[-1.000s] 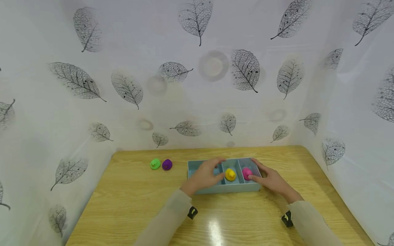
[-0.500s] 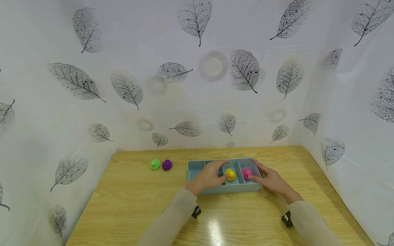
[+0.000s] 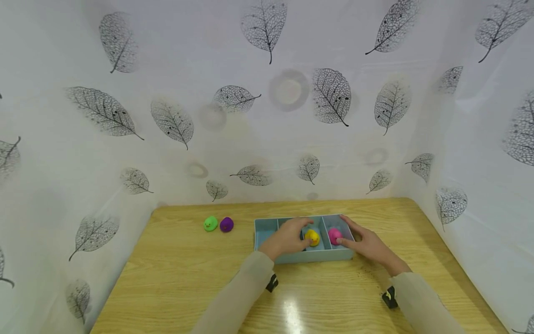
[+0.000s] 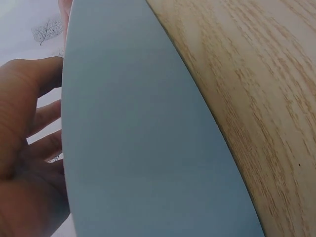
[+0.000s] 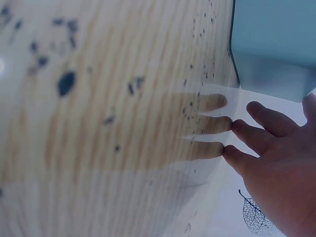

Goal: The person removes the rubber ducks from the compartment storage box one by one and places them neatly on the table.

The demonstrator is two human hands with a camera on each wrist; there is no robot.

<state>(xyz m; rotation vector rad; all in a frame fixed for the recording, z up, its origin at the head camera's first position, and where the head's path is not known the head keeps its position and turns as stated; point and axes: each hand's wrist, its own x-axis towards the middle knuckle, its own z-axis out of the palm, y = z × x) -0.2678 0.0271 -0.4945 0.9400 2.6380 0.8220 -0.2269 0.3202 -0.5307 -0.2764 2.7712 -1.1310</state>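
Note:
A pale blue divided box (image 3: 308,256) lies lengthwise on the table. In its compartments sit a yellow toy duck (image 3: 312,237) and, at the right end, a pink toy duck (image 3: 334,235). My left hand (image 3: 288,239) reaches over the front wall, thumb overlapping the yellow duck's edge and forefinger apart, behind it. The box's outer wall (image 4: 133,123) hides part of that hand in the left wrist view. My right hand (image 3: 369,243) spans the box's right end, thumb over the rim beside the pink duck. Its other fingers (image 5: 254,136) spread straight down to the table.
A green toy duck (image 3: 210,223) and a purple toy duck (image 3: 226,225) stand left of the box on the wooden table (image 3: 183,278). Dark specks (image 5: 66,83) mark the wood near my right hand. A leaf-patterned white curtain (image 3: 250,139) encloses the back and sides.
My left hand has shifted right along the box, bringing its thumb to the yellow duck and uncovering more of the left compartments. My right hand stays in place.

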